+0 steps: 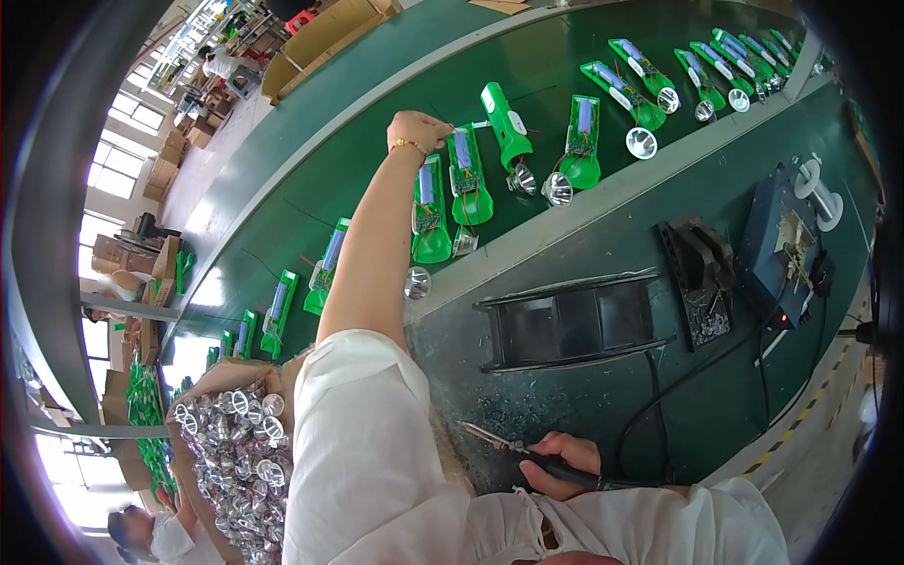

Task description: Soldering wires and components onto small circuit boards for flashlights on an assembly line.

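Observation:
My left hand (415, 131) is stretched far forward over the green belt, fingers pinched at the upper end of an open green flashlight housing (473, 205). That housing holds a blue battery cell and a circuit board, and a shiny reflector (465, 241) lies at its lower end. Beneath my wrist is a similar open housing (431, 235). To the right rests a green flashlight (508, 127) lying with its closed side up. Close to my body, my right hand (568, 460) grips a soldering iron (511, 445), its tip pointing left over the dark bench.
More green housings (584, 151) with reflectors line the belt (377, 104). On the bench stand a black fan (574, 325), an iron stand (697, 282), a blue soldering station (777, 245) and a solder spool (821, 196). A carton (284, 381) of reflectors is at left. Other people sit beyond.

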`<act>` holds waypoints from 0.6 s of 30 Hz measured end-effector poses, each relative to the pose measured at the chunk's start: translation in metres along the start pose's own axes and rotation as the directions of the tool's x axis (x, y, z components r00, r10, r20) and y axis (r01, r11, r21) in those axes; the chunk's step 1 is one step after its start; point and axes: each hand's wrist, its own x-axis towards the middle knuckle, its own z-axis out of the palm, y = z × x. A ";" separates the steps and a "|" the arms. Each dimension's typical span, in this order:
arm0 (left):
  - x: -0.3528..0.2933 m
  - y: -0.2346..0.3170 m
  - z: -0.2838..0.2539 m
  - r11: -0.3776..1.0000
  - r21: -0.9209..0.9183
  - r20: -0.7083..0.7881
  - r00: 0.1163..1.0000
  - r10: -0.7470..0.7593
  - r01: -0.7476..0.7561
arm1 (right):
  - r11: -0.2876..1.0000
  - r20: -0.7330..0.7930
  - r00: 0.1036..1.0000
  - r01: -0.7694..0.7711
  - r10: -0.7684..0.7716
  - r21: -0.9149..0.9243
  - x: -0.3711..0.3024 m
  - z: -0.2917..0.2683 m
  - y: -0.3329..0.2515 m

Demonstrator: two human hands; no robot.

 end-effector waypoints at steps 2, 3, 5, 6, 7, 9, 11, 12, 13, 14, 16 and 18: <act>0.005 -0.002 0.004 0.999 -0.038 -0.006 1.000 0.003 -0.003 | 0.947 0.080 0.964 0.266 -0.255 -0.182 0.007 -0.004 0.010; 0.007 -0.004 0.006 0.998 -0.054 -0.012 1.000 0.007 -0.007 | 0.907 0.161 0.938 0.340 -0.308 -0.247 0.005 -0.008 0.009; 0.013 -0.006 0.008 0.990 -0.138 0.019 0.999 0.028 -0.025 | 0.969 0.268 0.946 0.219 -0.183 -0.113 0.000 -0.017 0.008; 0.014 -0.006 0.010 0.983 -0.181 0.034 0.999 0.041 -0.034 | 0.974 0.315 0.936 0.198 -0.154 -0.112 -0.003 -0.020 0.008; 0.015 -0.006 0.012 0.988 -0.141 0.008 0.998 0.059 -0.058 | 0.978 0.361 0.924 0.177 -0.125 -0.113 -0.006 -0.024 0.007; 0.011 -0.004 0.018 0.993 -0.061 -0.049 0.994 0.095 -0.098 | 0.938 0.389 0.905 0.272 -0.174 -0.214 -0.009 -0.022 0.012; 0.003 -0.001 0.022 0.992 0.050 -0.099 0.988 0.120 -0.116 | 0.883 0.324 0.909 0.361 -0.261 -0.300 -0.009 -0.014 0.015; -0.001 0.002 0.023 0.983 0.102 -0.150 0.975 0.164 -0.150 | 0.860 0.268 0.909 0.397 -0.319 -0.320 -0.008 -0.011 0.017; -0.005 0.004 0.023 0.988 0.076 -0.157 0.977 0.147 -0.136 | 0.871 0.236 0.920 0.377 -0.313 -0.315 -0.007 -0.008 0.017; -0.008 0.007 0.021 0.987 0.051 -0.190 0.969 0.157 -0.150 | 0.882 0.188 0.923 0.378 -0.336 -0.282 -0.004 -0.006 0.019; -0.012 0.016 0.012 0.981 0.029 -0.341 0.920 0.191 -0.193 | 0.948 0.084 0.966 0.257 -0.245 -0.187 -0.002 -0.002 0.013; -0.012 0.028 0.002 0.967 0.050 -0.554 0.799 0.234 -0.248 | 1.000 0.015 1.000 0.027 -0.027 -0.014 -0.004 0.002 0.003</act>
